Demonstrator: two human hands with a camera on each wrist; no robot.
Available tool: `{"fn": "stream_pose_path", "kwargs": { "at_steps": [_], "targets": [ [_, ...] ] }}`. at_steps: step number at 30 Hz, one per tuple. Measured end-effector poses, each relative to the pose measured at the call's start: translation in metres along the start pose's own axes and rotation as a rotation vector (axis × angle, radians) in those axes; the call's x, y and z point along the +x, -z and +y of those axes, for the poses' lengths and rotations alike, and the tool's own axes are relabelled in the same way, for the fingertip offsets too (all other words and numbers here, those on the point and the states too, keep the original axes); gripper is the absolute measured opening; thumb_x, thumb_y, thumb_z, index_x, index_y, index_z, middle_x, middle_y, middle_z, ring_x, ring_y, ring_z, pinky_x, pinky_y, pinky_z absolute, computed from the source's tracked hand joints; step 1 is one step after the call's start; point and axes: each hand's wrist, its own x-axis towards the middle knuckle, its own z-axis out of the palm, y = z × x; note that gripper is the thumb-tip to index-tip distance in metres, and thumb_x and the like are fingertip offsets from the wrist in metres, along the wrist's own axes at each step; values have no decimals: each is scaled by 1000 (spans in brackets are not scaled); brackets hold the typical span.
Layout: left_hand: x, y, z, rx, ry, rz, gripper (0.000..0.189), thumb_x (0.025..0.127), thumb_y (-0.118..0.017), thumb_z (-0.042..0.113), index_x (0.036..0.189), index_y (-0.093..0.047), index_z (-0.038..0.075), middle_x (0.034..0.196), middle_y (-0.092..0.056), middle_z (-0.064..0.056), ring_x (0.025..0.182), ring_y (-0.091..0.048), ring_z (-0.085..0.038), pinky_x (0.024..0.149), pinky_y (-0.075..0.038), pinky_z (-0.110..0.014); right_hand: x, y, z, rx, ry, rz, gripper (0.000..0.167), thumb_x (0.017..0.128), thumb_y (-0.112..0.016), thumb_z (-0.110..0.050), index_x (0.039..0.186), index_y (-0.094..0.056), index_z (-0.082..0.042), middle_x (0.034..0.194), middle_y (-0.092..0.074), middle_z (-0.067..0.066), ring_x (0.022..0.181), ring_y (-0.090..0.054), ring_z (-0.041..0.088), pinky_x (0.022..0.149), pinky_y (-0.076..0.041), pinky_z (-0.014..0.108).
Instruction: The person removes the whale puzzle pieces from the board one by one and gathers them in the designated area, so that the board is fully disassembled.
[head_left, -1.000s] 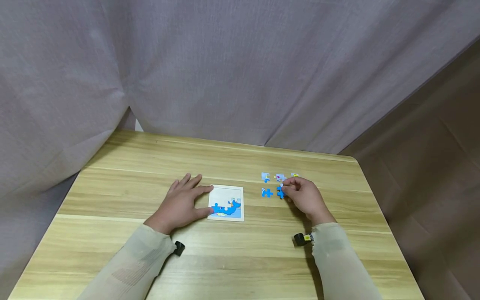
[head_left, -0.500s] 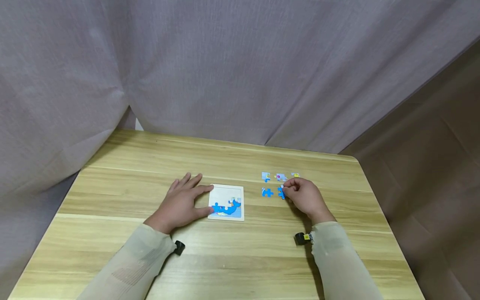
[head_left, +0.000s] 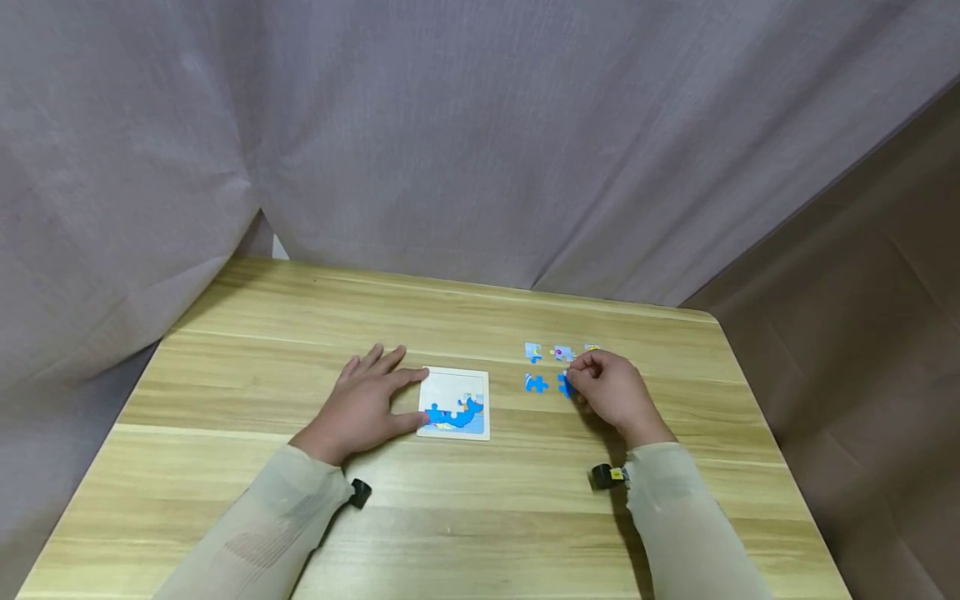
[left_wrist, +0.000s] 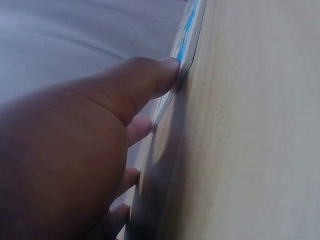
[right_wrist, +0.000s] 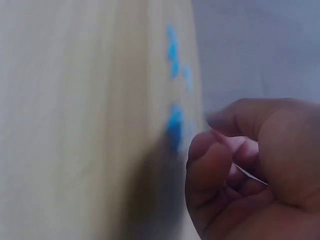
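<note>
My left hand (head_left: 360, 415) lies spread at the left side of a small square puzzle board (head_left: 453, 377). Its thumb rests on the board's near left edge, and its index fingertip touches the far left corner. Blue whale-like pieces fill the board's lower part; the upper part shows bare backing. My right hand (head_left: 613, 392) is over the loose pieces, thumb and index finger bent close together. A blue puzzle piece (head_left: 564, 384) is partly hidden by those fingertips. The right wrist view shows that blue piece (right_wrist: 175, 127) on the table beside the fingers; whether they pinch anything is unclear.
Left of the right fingertips lies another blue piece (head_left: 536, 383). Farther back are a pale piece (head_left: 533, 352), a piece with a pink swirl (head_left: 562, 353) and a yellow-marked piece (head_left: 592, 347). A grey curtain (head_left: 420, 167) hangs behind the wooden table (head_left: 450, 533).
Both hands keep nearly the same places, the left on the board and the right by the blue piece. The head view has shifted very slightly.
</note>
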Motion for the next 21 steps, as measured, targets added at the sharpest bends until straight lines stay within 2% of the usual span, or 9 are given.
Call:
{"fn": "stream_pose_path", "kwargs": {
  "at_steps": [4, 7, 12, 16, 21],
  "targets": [
    [0, 0, 0, 2, -3, 2, 73, 97, -84, 59, 162, -63, 32, 185, -34, -12, 176, -15, -46, 139, -8, -72, -5, 1, -25, -77, 87, 16, 15, 110, -73, -28, 116, -76, -14, 97, -77, 7, 73, -70, 23, 61, -56, 34],
    [0, -1, -1, 3, -4, 3, 73, 97, -83, 59, 162, -63, 33, 185, -34, -12, 176, -15, -46, 139, -8, -72, -9, -4, -49, -126, 156, -16, 15, 109, -74, -29, 116, -78, -17, 100, -76, 1, 78, -68, 20, 63, -54, 32],
    [0, -1, 0, -2, -7, 0, 73, 97, -83, 60, 162, -63, 33, 185, -33, -12, 176, -15, -45, 140, -8, -72, -15, -21, -84, -185, 266, -137, 13, 105, -77, -26, 114, -80, -16, 94, -72, -5, 79, -64, 14, 66, -52, 28],
    [1, 0, 1, 1, -8, -1, 73, 97, -83, 60, 162, -62, 33, 185, -33, -12, 176, -16, -46, 140, -8, -72, -16, -37, -102, -272, 371, -229, 10, 103, -80, -23, 110, -80, -16, 93, -72, -6, 80, -62, 11, 76, -55, 30],
    [1, 0, 1, -3, -10, 5, 73, 97, -84, 60, 162, -63, 34, 185, -34, -11, 176, -16, -45, 139, -8, -73, -16, -55, -116, -407, 467, -314, 21, 102, -85, -21, 119, -80, -12, 102, -73, -1, 92, -62, 13, 90, -57, 36]
  ]
}}
